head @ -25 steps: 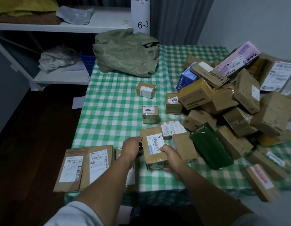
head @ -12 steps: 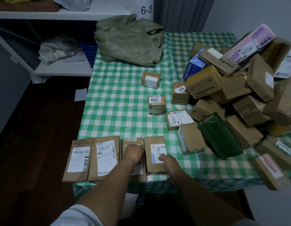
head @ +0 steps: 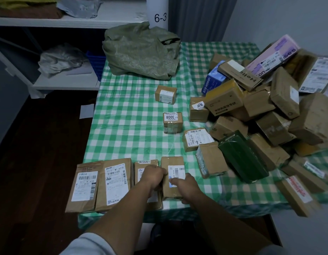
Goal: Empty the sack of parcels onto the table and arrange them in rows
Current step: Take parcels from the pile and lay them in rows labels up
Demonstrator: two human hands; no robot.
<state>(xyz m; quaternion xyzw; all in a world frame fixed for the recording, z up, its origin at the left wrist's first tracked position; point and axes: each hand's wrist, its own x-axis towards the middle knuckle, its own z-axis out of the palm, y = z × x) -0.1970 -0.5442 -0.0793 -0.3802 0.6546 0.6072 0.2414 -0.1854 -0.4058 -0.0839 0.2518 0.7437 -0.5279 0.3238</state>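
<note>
Table [head: 133, 129]: green/white check cloth, fills centre of frame; I see bare cloth mid-left.
Parcel heap [head: 266, 115]: right side of frame, brown boxes piled loose at all angles, w/ a pink-lilac box [head: 271, 56] on top at upper right, a blue box [head: 212, 80] at the heap's left edge, a dark green parcel [head: 242, 157] on the heap's near side.
Sack [head: 141, 52]: olive-green, slumped & crumpled at upper centre, on far end of table, well apart from the row.
Row: lower left of frame along near table edge, 4 flat brown parcels side by side, labels up. From left: 1st parcel [head: 84, 186], 2nd parcel [head: 115, 183] overlapping its edge, 3rd parcel [head: 146, 166] mostly under my left forearm, 4th parcel [head: 173, 168] at the row's right end.
Left hand [head: 154, 175]: fingers curled, knuckles up, resting on 3rd parcel & touching left edge of 4th. Can't tell if it's clamping anything.
Right hand [head: 186, 186]: on near right part of 4th parcel, fingers bent over its label; whether it's gripping or just pressing, can't tell.
Loose small boxes: centre of frame, apart from heap — one marked 3008 [head: 172, 122], another [head: 166, 94] above it.
Shelf unit [head: 71, 21]: upper left, white, w/ crumpled grey bags.
Tag "6-3" [head: 160, 17]: top centre, white post behind sack.
</note>
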